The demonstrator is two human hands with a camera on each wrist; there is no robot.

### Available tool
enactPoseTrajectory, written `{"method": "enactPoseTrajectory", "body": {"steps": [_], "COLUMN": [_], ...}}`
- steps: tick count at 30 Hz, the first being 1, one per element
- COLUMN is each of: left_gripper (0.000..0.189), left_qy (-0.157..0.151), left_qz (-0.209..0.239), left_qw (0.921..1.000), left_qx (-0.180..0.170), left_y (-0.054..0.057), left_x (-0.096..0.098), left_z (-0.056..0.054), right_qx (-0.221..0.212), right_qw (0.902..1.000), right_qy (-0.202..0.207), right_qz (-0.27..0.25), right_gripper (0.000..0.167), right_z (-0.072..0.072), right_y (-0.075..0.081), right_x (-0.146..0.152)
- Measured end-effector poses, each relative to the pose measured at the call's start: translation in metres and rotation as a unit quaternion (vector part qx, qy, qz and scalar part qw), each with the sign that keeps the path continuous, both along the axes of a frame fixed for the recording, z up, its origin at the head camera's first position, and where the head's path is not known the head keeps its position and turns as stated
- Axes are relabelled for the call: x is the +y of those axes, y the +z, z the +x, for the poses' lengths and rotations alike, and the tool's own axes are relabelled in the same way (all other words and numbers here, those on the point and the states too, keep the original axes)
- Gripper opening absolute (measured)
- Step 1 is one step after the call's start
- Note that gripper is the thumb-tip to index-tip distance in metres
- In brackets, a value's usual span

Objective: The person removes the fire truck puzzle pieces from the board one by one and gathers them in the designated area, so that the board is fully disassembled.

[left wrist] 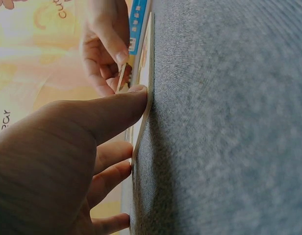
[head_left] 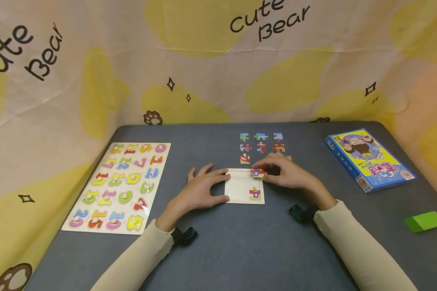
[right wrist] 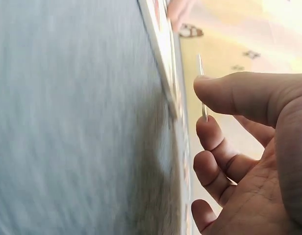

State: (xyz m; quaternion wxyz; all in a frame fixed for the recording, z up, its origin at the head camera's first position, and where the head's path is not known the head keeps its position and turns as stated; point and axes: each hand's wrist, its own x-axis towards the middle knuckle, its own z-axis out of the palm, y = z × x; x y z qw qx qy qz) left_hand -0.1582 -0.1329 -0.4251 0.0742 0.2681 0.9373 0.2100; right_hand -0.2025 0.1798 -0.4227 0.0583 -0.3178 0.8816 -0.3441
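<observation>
A small white puzzle tray [head_left: 238, 186] lies on the table between both hands. One jigsaw piece [head_left: 255, 194] with a red and blue picture sits in its lower right corner. My right hand [head_left: 285, 171] pinches another jigsaw piece [head_left: 257, 173], red with a blue round mark, between thumb and fingers over the tray's upper right corner. In the right wrist view that held piece [right wrist: 202, 88] appears edge-on, clear of the tray. My left hand [head_left: 200, 190] touches the tray's left edge, thumb and fingers spread fairly straight along it, as the left wrist view also shows.
Several loose jigsaw pieces [head_left: 261, 147] lie in rows behind the tray. A number board [head_left: 156, 161] lies at the left. A blue and yellow box [head_left: 371, 159] is at the right, with a green block [head_left: 424, 221] nearer. A patterned cloth [head_left: 204, 60] hangs behind the table.
</observation>
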Motion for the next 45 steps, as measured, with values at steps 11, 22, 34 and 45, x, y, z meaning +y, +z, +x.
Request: {"method": "enactPoseTrajectory", "body": {"steps": [11, 22, 34, 45], "left_gripper": [0.066, 0.066, 0.066, 0.066], "left_qy": [-0.001, -0.004, 0.000, -0.001], "left_qz": [0.009, 0.006, 0.005, 0.009], "left_qw": [1.0000, 1.0000, 1.0000, 1.0000], "left_qx": [-0.003, -0.006, -0.004, -0.002], "left_y": [0.001, -0.001, -0.001, -0.001], "left_x": [0.003, 0.002, 0.001, 0.000], "left_z": [0.002, 0.001, 0.001, 0.001], "right_qx": [0.010, 0.030, 0.031, 0.041], "right_qw": [0.9991, 0.9978, 0.9966, 0.9879], "right_qy": [-0.040, -0.053, -0.076, -0.149], "right_qz": [0.000, 0.024, 0.003, -0.019], "right_gripper": [0.039, 0.039, 0.040, 0.035], "right_z": [-0.019, -0.027, -0.026, -0.020], "right_y": [-0.008, -0.011, -0.016, -0.022], "right_x": [0.016, 0.012, 0.013, 0.016]}}
